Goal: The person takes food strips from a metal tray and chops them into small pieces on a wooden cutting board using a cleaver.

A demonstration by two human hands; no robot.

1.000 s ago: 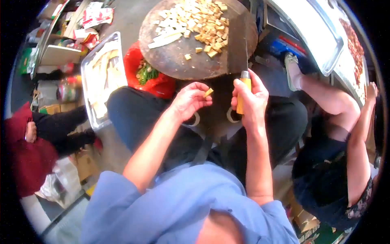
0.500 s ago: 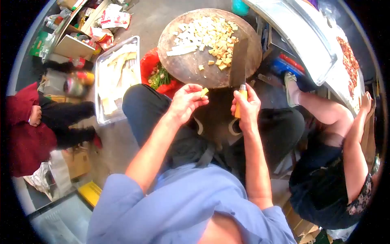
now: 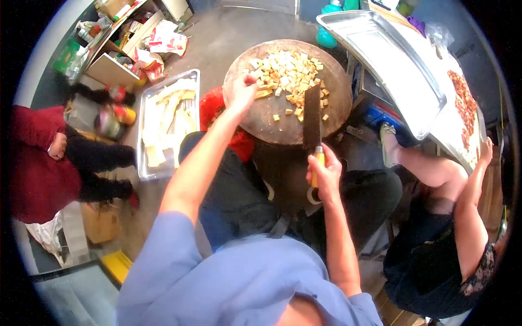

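A round chopping board (image 3: 261, 119) bears a heap of pale yellow cubes (image 3: 296, 76). My right hand (image 3: 326, 173) is wrapped round the yellow handle of a cleaver (image 3: 312, 117), whose blade points away from me over the board's near right part. Over the left edge of the board is my left hand (image 3: 242, 93), fingers bent at longer yellowish strips (image 3: 265, 91); its fingertips are too unclear to tell whether it grips one. Left of the board, a metal tray (image 3: 142, 130) holds long pale yellow pieces (image 3: 168, 117).
A red bag (image 3: 242, 145) lies under the board's left edge. Metal trays (image 3: 399, 65) and reddish chopped food (image 3: 462, 108) are at the right, beside a seated person (image 3: 435, 239). Another person in dark red (image 3: 41, 163) is at the left, near cluttered shelves (image 3: 111, 70).
My left hand has moved forward from above my lap to the board's left side, where the small yellow piece no longer shows. The view has shifted, and the cleaver stays in my right hand.
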